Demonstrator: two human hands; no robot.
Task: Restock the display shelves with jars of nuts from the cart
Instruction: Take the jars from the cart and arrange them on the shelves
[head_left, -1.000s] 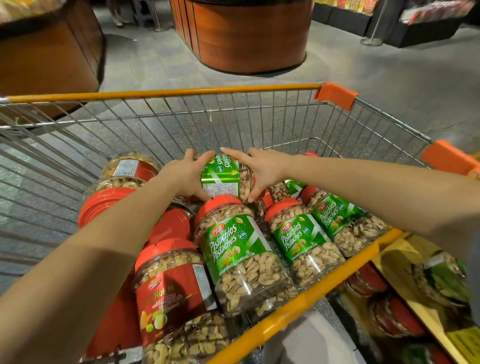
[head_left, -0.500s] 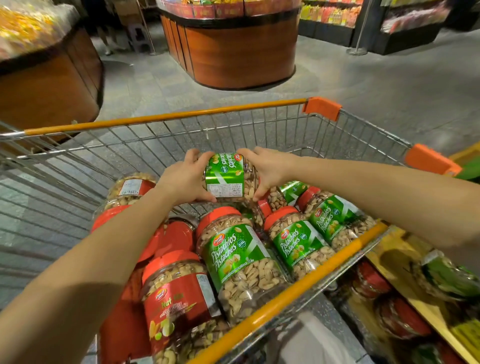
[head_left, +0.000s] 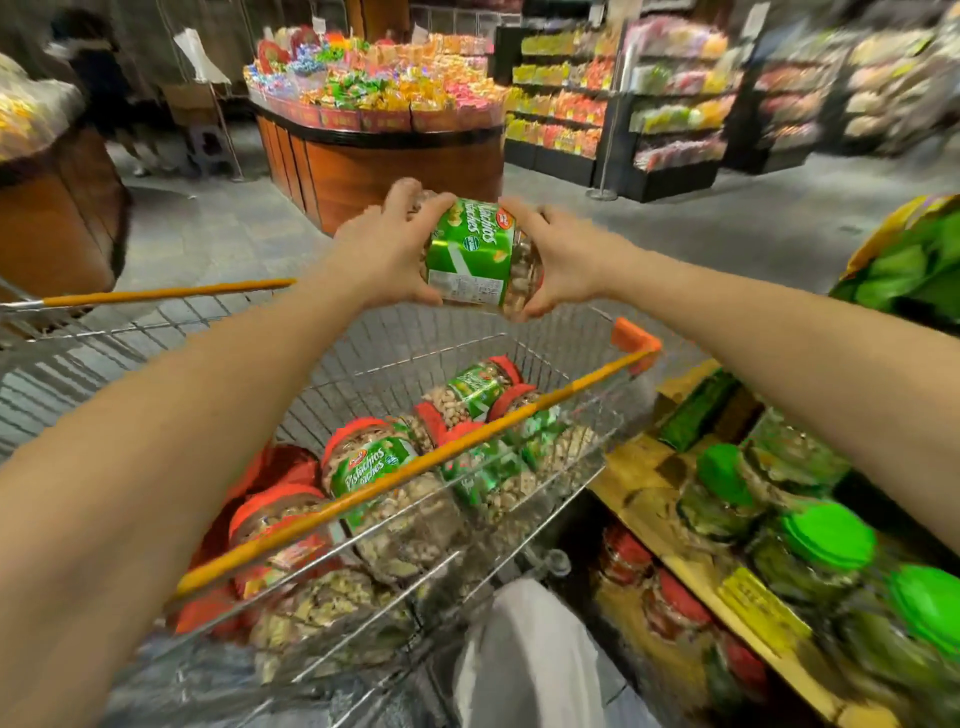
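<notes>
A green-labelled pistachio jar (head_left: 475, 254) is held sideways in the air, well above the wire cart (head_left: 363, 353). My left hand (head_left: 384, 249) grips its left end and my right hand (head_left: 561, 260) grips its right end. Below, in the cart, lie several more jars: green-labelled pistachio jars (head_left: 374, 467) with orange-red lids and red-labelled nut jars (head_left: 280, 540). To the right stands the yellow display shelf (head_left: 634, 478), holding jars with green lids (head_left: 826, 535) on top and red-lidded jars (head_left: 675, 603) underneath.
The cart's orange rim (head_left: 415, 462) runs across in front of me. A round wooden candy stand (head_left: 384, 150) rises beyond the cart, another wooden stand (head_left: 57, 218) at the left, dark shelving (head_left: 665, 104) at the back right. A person (head_left: 104, 88) is at the far left.
Both hands have lifted the pistachio jar out of the cart and up, clear of its rim. The view has tilted upward and swung, showing more of the store and the shelf.
</notes>
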